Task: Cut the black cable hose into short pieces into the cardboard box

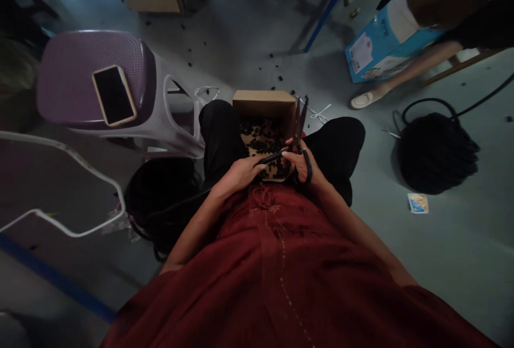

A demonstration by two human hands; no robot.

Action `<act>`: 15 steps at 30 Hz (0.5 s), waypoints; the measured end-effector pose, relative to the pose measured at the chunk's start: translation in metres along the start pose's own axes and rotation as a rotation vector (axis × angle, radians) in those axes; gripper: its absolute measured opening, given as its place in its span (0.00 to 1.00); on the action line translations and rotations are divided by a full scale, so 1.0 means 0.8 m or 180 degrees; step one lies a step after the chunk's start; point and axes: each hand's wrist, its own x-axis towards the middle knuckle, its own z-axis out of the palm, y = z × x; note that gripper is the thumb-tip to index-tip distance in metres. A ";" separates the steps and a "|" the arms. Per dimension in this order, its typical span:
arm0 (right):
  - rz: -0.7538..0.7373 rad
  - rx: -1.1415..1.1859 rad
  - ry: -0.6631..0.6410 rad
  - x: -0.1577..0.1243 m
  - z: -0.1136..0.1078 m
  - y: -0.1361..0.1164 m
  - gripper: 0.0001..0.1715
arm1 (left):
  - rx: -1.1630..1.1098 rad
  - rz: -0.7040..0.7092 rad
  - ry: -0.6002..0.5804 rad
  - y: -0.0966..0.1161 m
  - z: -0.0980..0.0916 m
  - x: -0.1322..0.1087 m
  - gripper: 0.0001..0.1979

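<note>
Purple plastic chair (92, 64) bearing a smartphone (114, 95), well left of the cardboard box (264, 103). The box stands between black-clad knees (220, 139) and holds black scraps (257, 142). Above its near edge, the left hand (239, 175) curls closed around a dark strip (270, 158); the right hand (300, 165), partly closed, grips black-handled scissors (300, 123), blades upright. Right of the box: black woven bag (436, 152); farther off, a blue carton (385, 43).

Dim, flat light, soft shadow around the left hand (239, 174) and right hand (301, 163), fisheye bending toward the edges
</note>
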 end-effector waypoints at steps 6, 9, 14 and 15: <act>-0.0141 -0.0094 -0.0298 0.000 -0.007 -0.020 0.23 | -0.0973 -0.0189 -0.0432 -0.002 -0.002 0.004 0.17; -0.0221 -0.0283 -0.0401 -0.002 -0.004 -0.039 0.23 | -0.1418 -0.0381 -0.0602 0.000 0.002 0.013 0.17; -0.0372 -0.0634 -0.0521 0.003 -0.002 -0.052 0.23 | -0.2010 -0.0687 -0.0658 -0.001 0.011 0.021 0.11; -0.0400 -0.0660 -0.0548 0.004 -0.003 -0.050 0.23 | -0.2107 -0.0684 -0.0637 -0.002 0.012 0.022 0.10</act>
